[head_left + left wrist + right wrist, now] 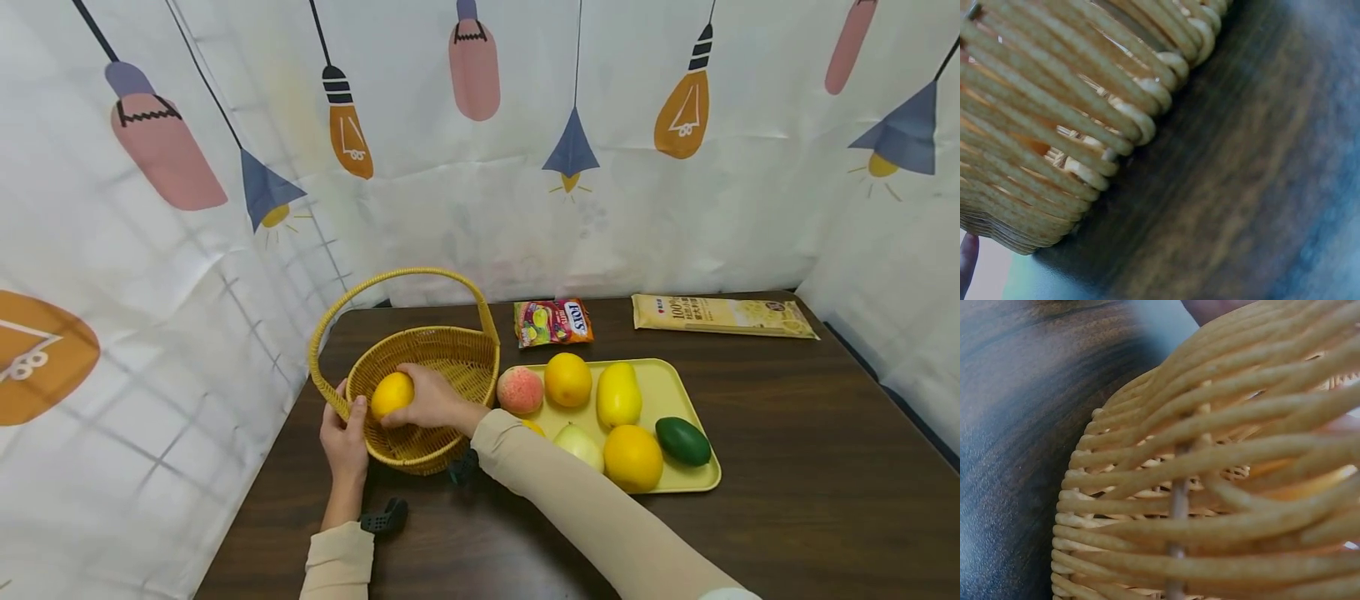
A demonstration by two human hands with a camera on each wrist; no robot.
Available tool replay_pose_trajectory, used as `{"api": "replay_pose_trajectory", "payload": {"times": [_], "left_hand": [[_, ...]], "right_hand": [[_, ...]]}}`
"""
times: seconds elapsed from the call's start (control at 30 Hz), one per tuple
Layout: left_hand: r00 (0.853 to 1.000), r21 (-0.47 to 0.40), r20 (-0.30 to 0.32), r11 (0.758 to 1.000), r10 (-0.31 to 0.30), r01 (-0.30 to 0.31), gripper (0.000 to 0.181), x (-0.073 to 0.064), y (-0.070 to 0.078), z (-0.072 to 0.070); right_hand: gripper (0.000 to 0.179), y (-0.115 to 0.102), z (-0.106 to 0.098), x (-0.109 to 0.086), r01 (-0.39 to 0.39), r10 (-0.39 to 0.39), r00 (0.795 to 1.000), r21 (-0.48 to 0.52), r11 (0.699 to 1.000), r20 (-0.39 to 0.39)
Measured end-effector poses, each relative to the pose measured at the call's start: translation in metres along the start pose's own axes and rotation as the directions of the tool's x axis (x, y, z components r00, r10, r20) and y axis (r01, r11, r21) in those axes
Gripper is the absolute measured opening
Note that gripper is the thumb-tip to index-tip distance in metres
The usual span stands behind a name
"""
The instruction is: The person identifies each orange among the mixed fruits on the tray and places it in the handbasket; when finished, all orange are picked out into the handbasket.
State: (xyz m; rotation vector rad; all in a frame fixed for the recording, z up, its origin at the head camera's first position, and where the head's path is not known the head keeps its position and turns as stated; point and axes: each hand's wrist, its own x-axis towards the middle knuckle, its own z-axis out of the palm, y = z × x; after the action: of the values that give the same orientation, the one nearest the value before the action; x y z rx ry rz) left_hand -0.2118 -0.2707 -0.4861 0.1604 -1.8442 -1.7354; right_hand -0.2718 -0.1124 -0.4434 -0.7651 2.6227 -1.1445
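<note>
Yellow-orange fruit (392,395) sits in our right grip (429,397), fingers and thumb curled round it inside the wicker basket (459,354), whose rim our left grip (347,439) holds, while a yellow tray (670,387) of other fruit (618,395) lies just beside on the brown tabletop (795,433).

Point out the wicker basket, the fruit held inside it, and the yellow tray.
Wicker basket (456,360): head view, on the bare inner wall at its far side.
Held orange-yellow fruit (391,394): head view, on the middle of its exposed skin.
Yellow tray (660,390): head view, on its bare floor.
</note>
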Motion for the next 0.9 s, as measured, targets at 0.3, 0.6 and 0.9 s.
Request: {"api": "replay_pose_trajectory", "payload": {"times": [0.3,0.6,0.9], "left_hand": [[1.0,-0.002,0.018,1.0,-0.001,0.001,0.048,-0.009,0.027,0.004],[1.0,-0.002,0.014,1.0,0.003,-0.003,0.047,-0.01,0.029,0.005],[1.0,0.005,0.007,1.0,0.005,-0.005,0.047,-0.006,0.018,0.002]], "right_hand": [[0.087,0.002,-0.002,0.002,-0.006,0.007,0.999,-0.017,1.0,0.041],[0.077,0.001,-0.031,-0.014,0.043,-0.042,0.996,-0.006,0.999,0.081],[0.069,0.013,-0.076,-0.063,0.112,-0.116,0.992,0.078,0.991,0.05]]}}
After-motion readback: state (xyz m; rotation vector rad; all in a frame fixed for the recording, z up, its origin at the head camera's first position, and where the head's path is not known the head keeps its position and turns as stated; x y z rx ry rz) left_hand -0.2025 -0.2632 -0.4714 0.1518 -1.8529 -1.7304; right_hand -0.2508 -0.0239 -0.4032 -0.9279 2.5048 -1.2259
